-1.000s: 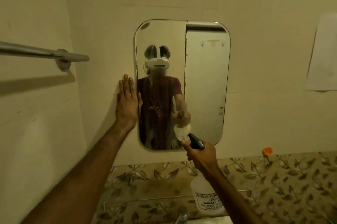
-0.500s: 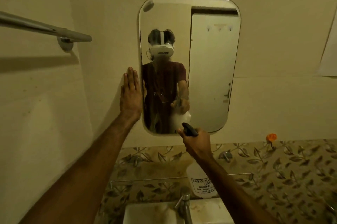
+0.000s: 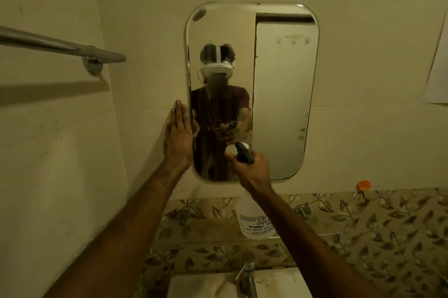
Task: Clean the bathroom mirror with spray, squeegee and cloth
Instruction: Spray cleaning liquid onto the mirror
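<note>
Mirror (image 3: 278, 94): upright on the wall, centre frame, long axis vertical.
Right hand (image 3: 252, 171): closed around the spray bottle (image 3: 254, 220), black nozzle aimed at the lower glass, nearer hand.
Left hand (image 3: 178, 135): flat, empty, beside the mirror's left edge.

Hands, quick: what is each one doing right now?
Left hand: open, flat on the wall beside the mirror, holding nothing.
Right hand: closed around the spray bottle, aimed at the mirror.

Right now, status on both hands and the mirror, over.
Left hand flat on the wall at the mirror's left edge. Right hand grips spray bottle, nozzle toward glass. Nothing in the way.
</note>
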